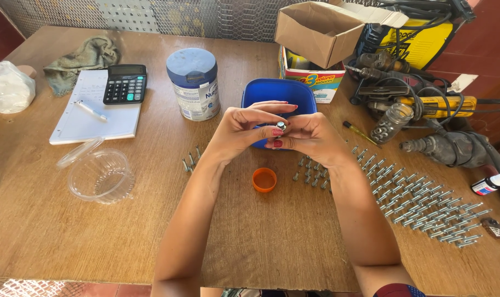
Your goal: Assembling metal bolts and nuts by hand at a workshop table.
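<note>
My left hand (244,129) and my right hand (310,137) meet above the wooden table (272,242), fingertips pinched together around a small metal bolt (281,126). Both hands touch it. Just behind them stands a blue plastic container (277,91). An orange cap (264,180) lies on the table below my hands. Short bolts stand in a small cluster (310,173) under my right wrist, and long rows of bolts (420,203) spread to the right. A few more bolts (190,161) lie left of my left forearm.
A tin with a blue lid (195,82), a calculator (125,83) on a notepad with a pen, a clear plastic tub (101,176), a rag and a white bag sit left. Cardboard box (316,30), glass jar (390,122), power tools (448,146) and small bottle (489,184) crowd the right.
</note>
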